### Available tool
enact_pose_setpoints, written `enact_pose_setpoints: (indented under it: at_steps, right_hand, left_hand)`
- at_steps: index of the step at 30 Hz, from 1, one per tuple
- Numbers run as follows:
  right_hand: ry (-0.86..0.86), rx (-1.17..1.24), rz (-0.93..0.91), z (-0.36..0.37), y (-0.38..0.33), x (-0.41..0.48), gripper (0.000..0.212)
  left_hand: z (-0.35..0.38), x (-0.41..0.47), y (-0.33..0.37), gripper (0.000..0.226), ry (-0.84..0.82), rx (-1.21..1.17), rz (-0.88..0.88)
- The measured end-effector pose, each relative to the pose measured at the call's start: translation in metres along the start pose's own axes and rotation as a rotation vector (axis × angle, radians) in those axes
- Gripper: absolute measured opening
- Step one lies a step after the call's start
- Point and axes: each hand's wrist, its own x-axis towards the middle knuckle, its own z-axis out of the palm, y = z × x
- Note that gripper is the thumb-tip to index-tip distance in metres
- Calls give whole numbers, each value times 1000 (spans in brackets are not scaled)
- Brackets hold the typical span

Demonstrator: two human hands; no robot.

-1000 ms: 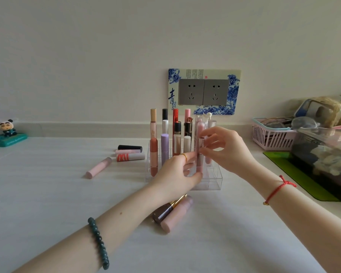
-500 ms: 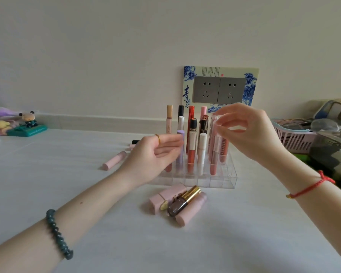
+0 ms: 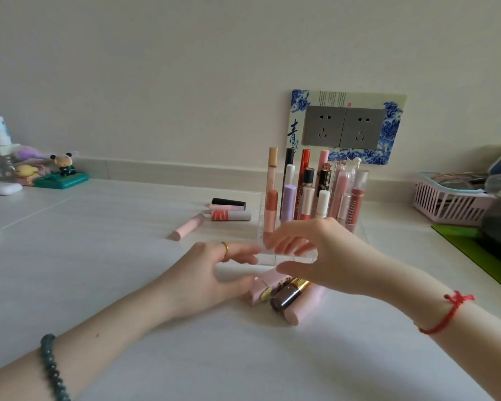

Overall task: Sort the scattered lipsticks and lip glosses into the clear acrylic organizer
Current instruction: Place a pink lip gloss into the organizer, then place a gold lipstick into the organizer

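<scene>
The clear acrylic organizer (image 3: 359,235) stands at the table's middle with several lipsticks and glosses upright in it. In front of it lie a pink square lipstick (image 3: 268,282), a brown-and-gold lipstick (image 3: 287,296) and a pink tube (image 3: 302,309). My left hand (image 3: 211,276) rests on the table with fingers spread, its thumb touching the pink square lipstick. My right hand (image 3: 321,256) hovers open just above these three, in front of the organizer. To the left of the organizer lie a black tube (image 3: 228,202), a pink-and-black tube (image 3: 226,208), a red-and-white tube (image 3: 230,216) and a pink stick (image 3: 188,227).
A pink basket (image 3: 446,204) and a dark container on a green mat (image 3: 475,250) sit at the right. Small figurines (image 3: 62,166) and bottles stand at the far left by the wall. A socket plate (image 3: 344,127) is on the wall behind the organizer.
Both hands have dropped from the organizer's top down to the three lipsticks lying in front of it. The pink gloss the right hand held a second ago now stands in the organizer.
</scene>
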Motion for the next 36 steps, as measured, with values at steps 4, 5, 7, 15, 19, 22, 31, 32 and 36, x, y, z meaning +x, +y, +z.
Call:
enact_pose_setpoints:
  at_steps: [4,5,7,15,19,22,31,32,36]
  right_hand:
    - [-123,-21,29,-4,9,-2,25]
    - [-136,-24,38,-5,11,-2,24]
    - [-159,-47,52,-8,14,-2,23]
    - [-180,-152,125,-12,21,-3,19]
    - [-181,-152,159,-8,23,-3,20]
    - [-177,-119,170,-7,23,-3,20]
    - [-22,-38,151,-20,17,-7,20]
    - [11,-27,147,-23,16,-7,20]
    - [178,35,114,-36,9,-7,22]
  left_hand:
    - [6,-2,1,50,-82,57,-2]
    - [7,-2,1,54,-91,72,1]
    - [11,-1,2,65,-118,113,7]
    - [22,3,3,73,-130,172,34]
    - [24,4,2,72,-129,163,35]
    - [24,5,2,74,-130,162,47]
    - [18,5,18,65,-54,72,61]
    - [17,5,21,59,-44,38,64]
    - [15,6,32,40,21,-194,84]
